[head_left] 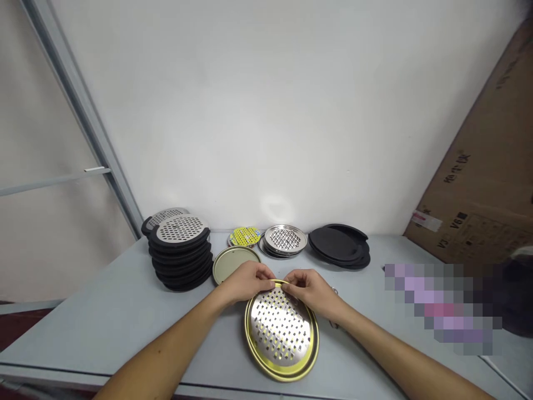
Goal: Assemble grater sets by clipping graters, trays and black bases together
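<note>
A round grater plate point(281, 328) with a perforated silver face and a gold-yellow rim is tilted toward me above the front of the table. My left hand point(252, 280) pinches its far edge, thumb on top. Close beside it, my right hand point(308, 289) pinches the same edge with the thumb pressed at the rim. Both hands' fingertips are partly hidden behind the plate. A pale olive round lid point(233, 264) lies just behind my left hand. Under my right forearm, a small metal piece point(334, 322) is partly covered.
A stack of black-rimmed grater discs point(181, 258) stands at the left. Yellow perforated discs point(245, 236), silver grater plates point(285, 240) and black round trays point(339, 244) line the wall. A cardboard box point(487, 166) leans at the right, behind a blurred purple patch point(437, 308) on the table.
</note>
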Motion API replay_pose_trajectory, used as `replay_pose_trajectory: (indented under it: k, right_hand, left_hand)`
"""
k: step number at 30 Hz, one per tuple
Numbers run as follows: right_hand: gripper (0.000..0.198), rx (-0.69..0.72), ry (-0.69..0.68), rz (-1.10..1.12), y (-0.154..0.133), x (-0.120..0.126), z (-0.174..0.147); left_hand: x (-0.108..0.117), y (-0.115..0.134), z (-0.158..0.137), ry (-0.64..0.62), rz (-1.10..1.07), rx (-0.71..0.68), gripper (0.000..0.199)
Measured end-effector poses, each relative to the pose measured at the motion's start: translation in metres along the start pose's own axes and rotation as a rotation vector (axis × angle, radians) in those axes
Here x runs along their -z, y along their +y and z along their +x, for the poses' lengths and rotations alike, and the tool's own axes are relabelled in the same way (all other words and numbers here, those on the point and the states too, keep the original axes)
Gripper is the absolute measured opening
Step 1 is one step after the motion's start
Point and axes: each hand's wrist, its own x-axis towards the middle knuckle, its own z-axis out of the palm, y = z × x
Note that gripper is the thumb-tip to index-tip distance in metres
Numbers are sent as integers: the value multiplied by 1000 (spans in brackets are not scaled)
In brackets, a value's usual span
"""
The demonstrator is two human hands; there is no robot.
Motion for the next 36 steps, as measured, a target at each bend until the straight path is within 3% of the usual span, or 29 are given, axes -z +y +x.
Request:
replay_pose_trajectory:
  k: [5, 9, 20, 36]
  right_hand:
    - [21, 164, 62, -304, -2, 2, -1]
    - [19, 187, 62, -424, -4, 2, -2]
    - [15, 180, 40, -486, 0, 1, -2]
    - [18, 205, 25, -508, 0, 0, -4]
  left_hand:
    - [-1, -5, 0, 107, 259, -111, 19]
    - [-2, -3, -3, 128, 402, -171, 17]
    - [-1, -8, -2, 134, 569, -224, 15]
    - [-2, -7, -3, 136, 604, -232, 18]
